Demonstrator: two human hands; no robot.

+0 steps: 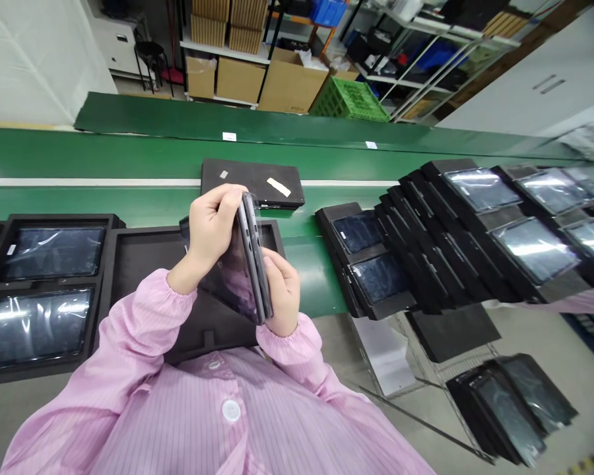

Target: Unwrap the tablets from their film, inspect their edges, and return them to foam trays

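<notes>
Two dark tablets (250, 260) stand together on edge between my hands, their thin sides with ports turned up toward me. My left hand (212, 221) grips them at the far upper end, thumb along the top. My right hand (282, 290) is closed around the near right side, lower down. Clear film sticks out at the far end of the tablets. Below them lies a black foam tray (148, 264), its visible compartment bare. Part of a dark object at the tray's far side is mostly hidden behind my left hand.
To the left, a black tray (49, 285) holds film-covered tablets. A black case (252, 181) with tape strips lies ahead on the green bench (148, 201). On the right stand stacked trays with tablets (440, 244). A wire rack (410, 356) is below; shelves with cartons (292, 82) are beyond.
</notes>
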